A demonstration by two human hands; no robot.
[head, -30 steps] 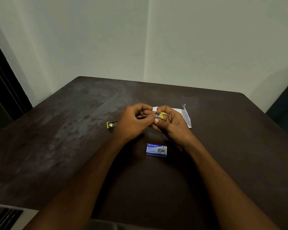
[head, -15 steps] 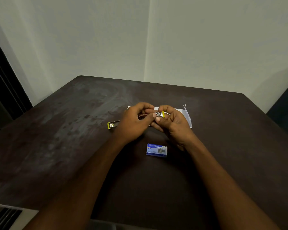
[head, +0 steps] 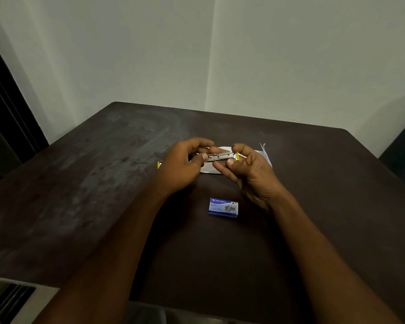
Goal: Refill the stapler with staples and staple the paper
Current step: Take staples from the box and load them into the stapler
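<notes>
Both hands hold a small stapler above the table's middle. Its metal staple channel (head: pixel 221 157) with a yellow end lies between my fingers. My left hand (head: pixel 185 164) grips the left part and my right hand (head: pixel 248 169) pinches the right end. A yellow-tipped part (head: pixel 159 164) sticks out to the left of my left hand, on or near the table. The white paper (head: pixel 265 155) lies behind my hands, mostly hidden. A blue staple box (head: pixel 223 207) rests on the table nearer to me.
The dark brown table (head: pixel 91 195) reaches to pale walls at the back. A dark doorway edge (head: pixel 7 113) stands at the left and a dark object (head: pixel 402 155) at the far right.
My hands have drawn slightly apart, so more of the metal channel shows between them. The staple box and paper have not moved.
</notes>
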